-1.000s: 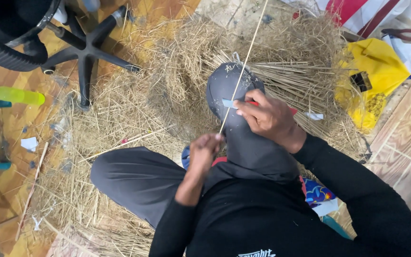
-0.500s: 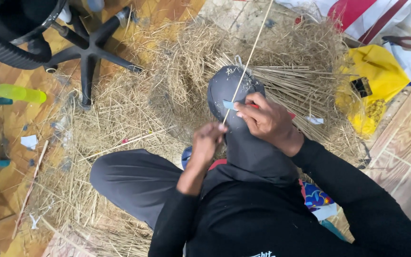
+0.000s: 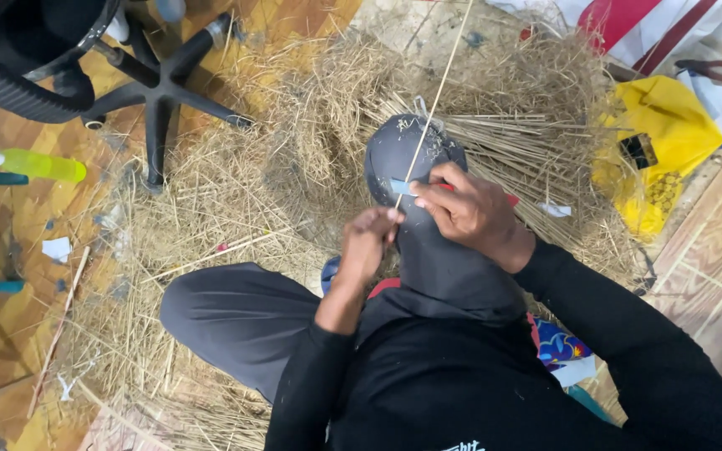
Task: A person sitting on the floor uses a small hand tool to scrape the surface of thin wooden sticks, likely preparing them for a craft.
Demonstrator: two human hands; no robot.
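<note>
I sit on the floor with my dark-trousered knee (image 3: pixel 411 154) raised among dry straw. My left hand (image 3: pixel 369 242) pinches the lower end of a long thin straw stalk (image 3: pixel 438 92) that runs up and away past the top of the view. My right hand (image 3: pixel 470 209) holds a small pale blue blade (image 3: pixel 403 186) against the stalk, just above the left fingers, over my knee. A bundle of straight stalks (image 3: pixel 511 142) lies right of the knee.
Loose straw (image 3: pixel 236 184) covers the floor around me. A black office chair base (image 3: pixel 156 88) stands at upper left, near a yellow-green bottle (image 3: pixel 31 163). A yellow bag (image 3: pixel 658 142) and pliers (image 3: pixel 712 68) lie at right on wooden boards.
Both hands stay at the knee with the stalk; the left hand has crept slightly up toward the blade. The view has shifted a little.
</note>
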